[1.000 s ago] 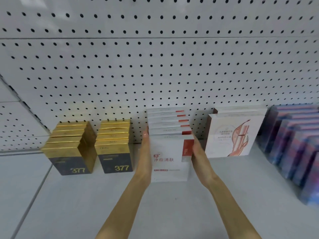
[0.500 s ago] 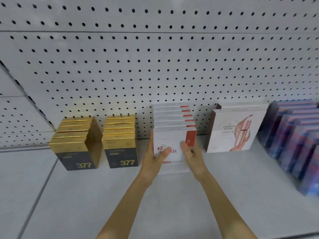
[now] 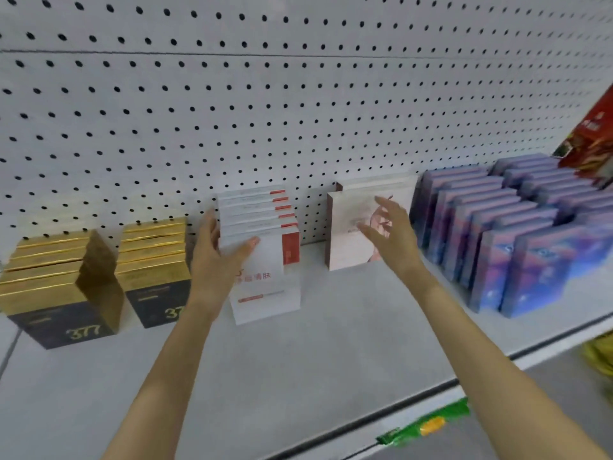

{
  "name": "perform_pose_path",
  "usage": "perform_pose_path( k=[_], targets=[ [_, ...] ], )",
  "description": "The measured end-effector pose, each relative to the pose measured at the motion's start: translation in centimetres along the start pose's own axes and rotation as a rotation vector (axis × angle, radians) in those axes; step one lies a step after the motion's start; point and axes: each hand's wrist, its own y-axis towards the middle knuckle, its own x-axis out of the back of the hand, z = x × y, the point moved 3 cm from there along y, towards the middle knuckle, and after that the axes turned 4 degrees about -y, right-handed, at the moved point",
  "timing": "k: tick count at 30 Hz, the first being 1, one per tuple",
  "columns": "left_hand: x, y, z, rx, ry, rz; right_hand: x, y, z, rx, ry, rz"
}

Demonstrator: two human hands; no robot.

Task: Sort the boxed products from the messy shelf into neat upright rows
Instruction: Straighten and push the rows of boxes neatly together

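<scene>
My right hand (image 3: 391,237) has swung right of the white boxes (image 3: 262,280), grip spread; left hand (image 3: 212,263) flat against them; pink boxes (image 3: 348,247) probably need squaring next.

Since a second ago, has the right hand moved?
Yes. The right hand moved rightward, off the white-and-red boxes, to in front of the pale boxes.
</scene>
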Motion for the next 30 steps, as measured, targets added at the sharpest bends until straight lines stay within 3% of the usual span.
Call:
perform_pose_path(
  k=[4,7,9,13,17,21,30],
  targets=[
    [-0.6,1.1,-4.6,-0.126,0.565,-0.060,3.7,4.8,-2.7,-0.071,-0.085,-0.103],
    [-3.2,0.1,-8.0,-0.348,0.662,-0.128,3.2,6.9,-5.1,-0.169,0.067,-0.139],
    [-6.5,-0.9,-9.2,-0.402,0.545,-0.174,2.1,7.7,-6.9,-0.248,0.159,-0.122],
    [-14.7,-1.2,-7.7,-0.232,0.190,-0.102,1.3,8.1,-10.1,-0.309,0.190,-0.096],
    [-18.4,0.1,-3.6,-0.027,0.240,-0.140,1.4,8.2,-12.0,-0.378,0.301,0.045],
    [-19.9,0.6,0.9,0.160,0.195,-0.134,0.3,7.8,-12.2,-0.375,0.342,0.055],
    [-19.2,1.5,4.7,0.203,-0.019,-0.191,-2.5,7.2,-12.2,-0.306,0.465,0.226]
  ],
)
